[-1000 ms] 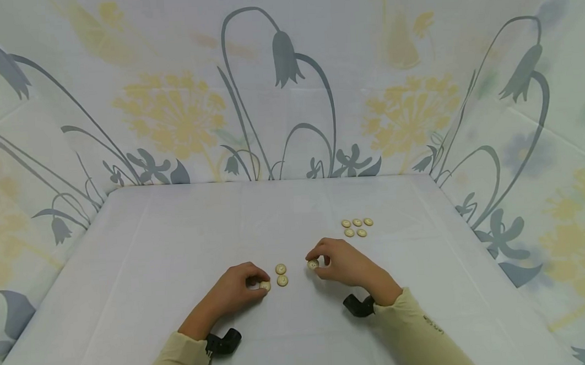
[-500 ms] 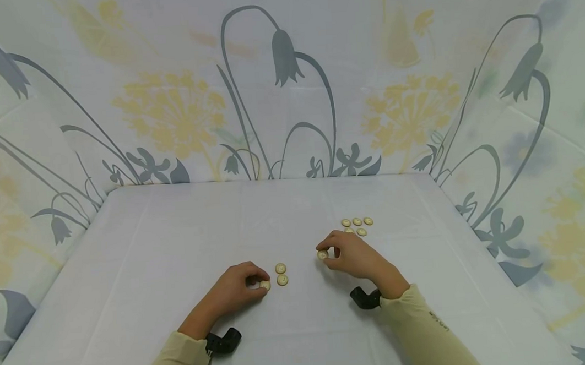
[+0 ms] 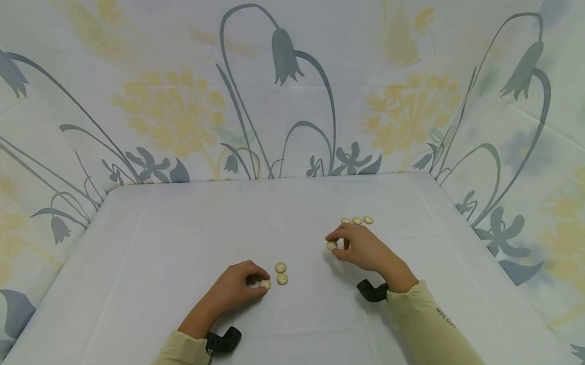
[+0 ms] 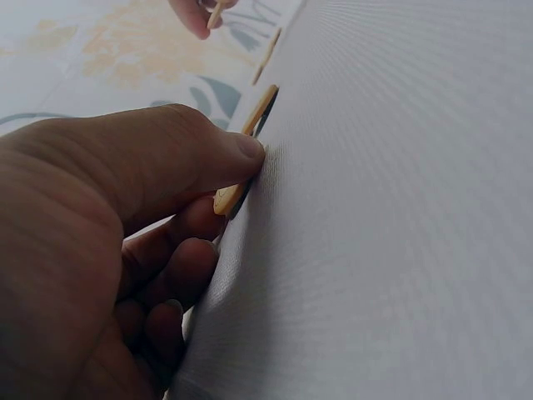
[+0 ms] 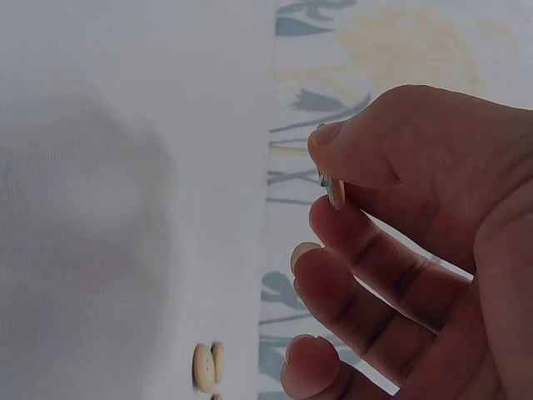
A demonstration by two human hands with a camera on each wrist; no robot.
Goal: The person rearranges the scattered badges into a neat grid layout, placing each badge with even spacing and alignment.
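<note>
My left hand (image 3: 242, 287) rests low at the tabletop and pinches a round, pale wooden button (image 3: 265, 285) between thumb and fingers. In the left wrist view the thumb lies over this button (image 4: 228, 200), which sits right at the cloth. Just to its right, two more buttons (image 3: 281, 273) lie one behind the other. My right hand (image 3: 362, 246) holds another wooden button (image 3: 331, 245) above the table, its edge gripped between thumb and index finger, as the right wrist view shows of the button (image 5: 336, 193). Its other fingers are loosely bent.
Beyond the right hand lies a row of buttons (image 3: 357, 221); the hand hides others in front of them. A white cloth covers the table (image 3: 185, 226). Flower-printed fabric (image 3: 170, 117) stands around its back and sides. Each wrist wears a black camera (image 3: 223, 340).
My right hand has moved away and to the right with its button, now covering the front buttons of the far group. The left hand keeps its place and its pinch.
</note>
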